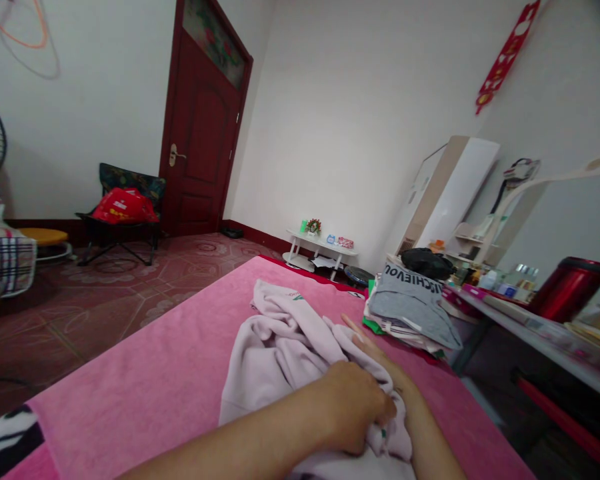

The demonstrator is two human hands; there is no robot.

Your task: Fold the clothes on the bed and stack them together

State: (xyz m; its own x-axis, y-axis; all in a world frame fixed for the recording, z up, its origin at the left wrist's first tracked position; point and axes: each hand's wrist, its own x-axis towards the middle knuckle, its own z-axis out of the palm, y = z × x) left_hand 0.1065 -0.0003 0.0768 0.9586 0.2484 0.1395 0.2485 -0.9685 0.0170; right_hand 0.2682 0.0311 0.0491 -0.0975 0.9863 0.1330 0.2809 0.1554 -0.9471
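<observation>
A pale pink garment, looking like a sweatshirt with small green lettering, lies bunched on the pink bed cover. My left arm crosses over it from the lower left. With its fingers curled closed, my left hand grips the fabric near the garment's right side. My right hand reaches forward along that same side, partly covered by the cloth. At least one of its fingers stretches out beyond the fabric; the others are hidden or hard to make out.
Folded clothes are stacked at the bed's far right, a black item on top. A dressing table with a red tumbler stands right. Beyond the bed are a low white table, a folding chair and a door.
</observation>
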